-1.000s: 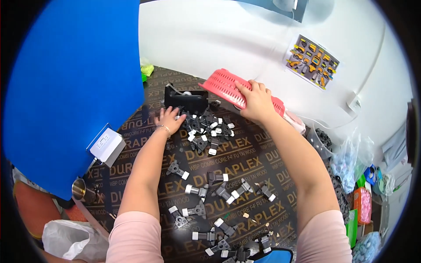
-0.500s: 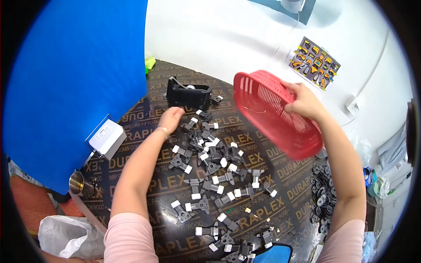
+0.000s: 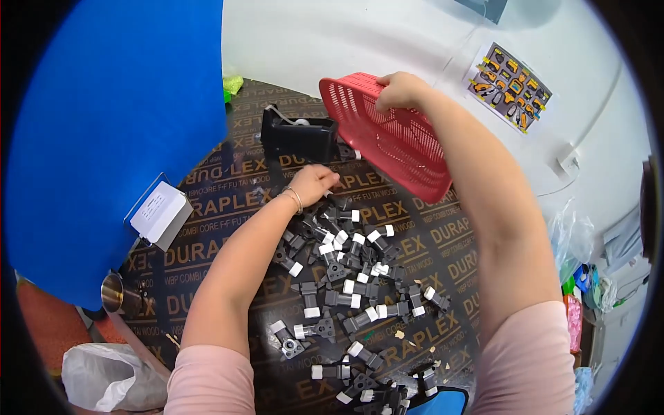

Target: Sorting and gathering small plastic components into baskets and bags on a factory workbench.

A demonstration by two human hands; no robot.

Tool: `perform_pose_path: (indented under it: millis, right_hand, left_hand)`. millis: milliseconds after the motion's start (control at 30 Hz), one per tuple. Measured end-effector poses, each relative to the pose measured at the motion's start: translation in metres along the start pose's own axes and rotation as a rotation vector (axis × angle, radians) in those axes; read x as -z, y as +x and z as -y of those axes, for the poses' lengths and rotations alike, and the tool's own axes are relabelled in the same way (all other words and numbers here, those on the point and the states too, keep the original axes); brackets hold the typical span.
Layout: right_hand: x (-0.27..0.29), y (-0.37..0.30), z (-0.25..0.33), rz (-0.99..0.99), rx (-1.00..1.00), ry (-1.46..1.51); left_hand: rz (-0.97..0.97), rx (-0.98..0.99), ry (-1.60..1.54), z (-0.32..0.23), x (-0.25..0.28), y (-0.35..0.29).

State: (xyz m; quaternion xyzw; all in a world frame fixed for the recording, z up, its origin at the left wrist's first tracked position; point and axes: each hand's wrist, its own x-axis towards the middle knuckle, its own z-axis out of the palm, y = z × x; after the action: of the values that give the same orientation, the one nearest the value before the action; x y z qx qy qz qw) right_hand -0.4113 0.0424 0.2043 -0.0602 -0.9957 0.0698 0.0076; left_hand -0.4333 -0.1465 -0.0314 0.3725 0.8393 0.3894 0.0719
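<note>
Room: a pale wall (image 3: 332,41) stands beyond both hands, with a blue panel (image 3: 117,138) off to the left of the left hand; below the grip spreads a dark, gold-lettered tabletop (image 3: 221,187).
Red basket: hanging from the right hand (image 3: 404,92), mostly below and to the left of it; tipped well over, its open side facing down and left. Oblong, rounded at the ends, walls pierced with slots; no parts show in the visible inside. Whether its lower rim touches the table, I cannot tell.
Right grip: fingers and thumb clamped over the upper rim of the red basket (image 3: 394,142).
Left grip: the left hand (image 3: 315,183) has its fingers drawn together at the heap's far edge; I cannot tell whether they pinch a part.
Step in hand: by the look of it, steadying the tipped basket on one side while the other hand works among the loose parts.
Next move: would seem to call for a firm rim hold, clear of the dispenser.
Black parts: white-ended pieces (image 3: 333,270) lie heaped just below the left hand, thinning out nearer the wearer.
Tape dispenser: the black dispenser (image 3: 299,138) stands just beyond the left hand, left of the basket.
</note>
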Motion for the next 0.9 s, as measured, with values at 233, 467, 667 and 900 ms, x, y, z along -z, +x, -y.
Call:
perform_pose_path:
  millis: [233, 467, 667, 900]
  right_hand:
    - [0.008, -0.063, -0.066, 0.442, -0.204, 0.680]
    - [0.065, -0.221, -0.116, 0.085, -0.310, 0.847]
    - [0.043, -0.308, -0.169, 0.007, -0.585, 0.735]
    - [-0.025, -0.271, -0.122, 0.144, -0.423, 1.011]
  left_hand:
    - [-0.329, -0.020, 0.128, 0.015, -0.021, 0.003]
    - [0.274, 0.001, -0.327, -0.032, 0.000, -0.066]
    - [-0.282, 0.094, -0.191, 0.010, 0.036, -0.157]
    - [-0.330, 0.162, 0.010, -0.010, -0.021, -0.120]
